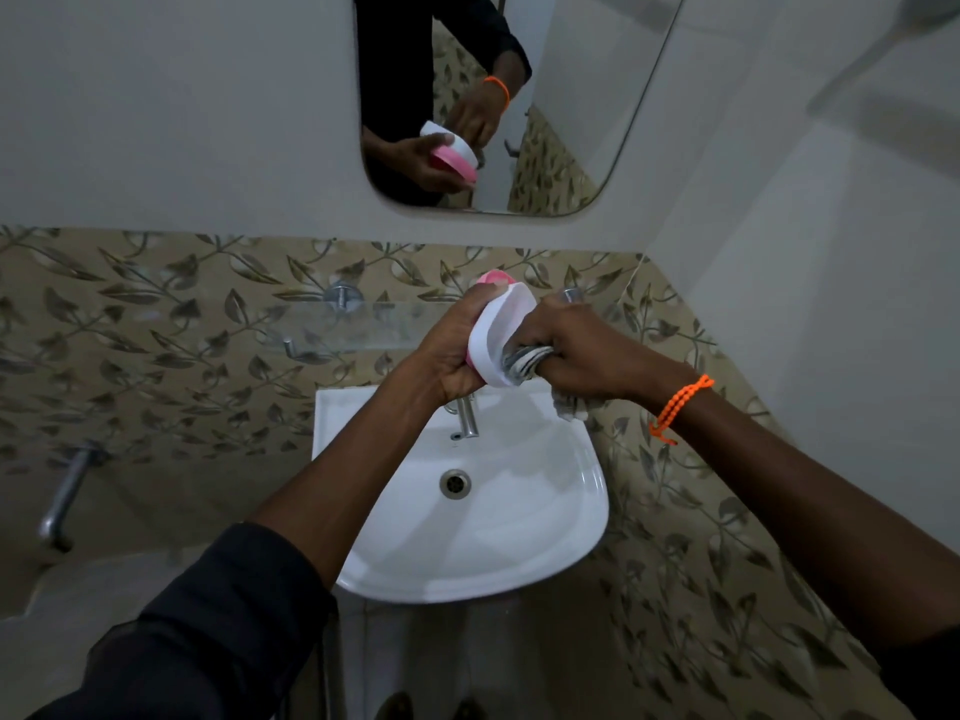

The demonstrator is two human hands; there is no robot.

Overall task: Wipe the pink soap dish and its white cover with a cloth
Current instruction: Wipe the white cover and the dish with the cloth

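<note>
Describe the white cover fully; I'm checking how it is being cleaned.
The white cover is a smooth, glossy, plastic-looking shell with rounded ends and a deep wall. It is held up on edge over the sink, its hollow side turned toward the right hand. The left hand grips it together with the pink soap dish, which peeks out behind its top. The right hand presses a grey striped cloth into the hollow. The mirror reflects it too.
</note>
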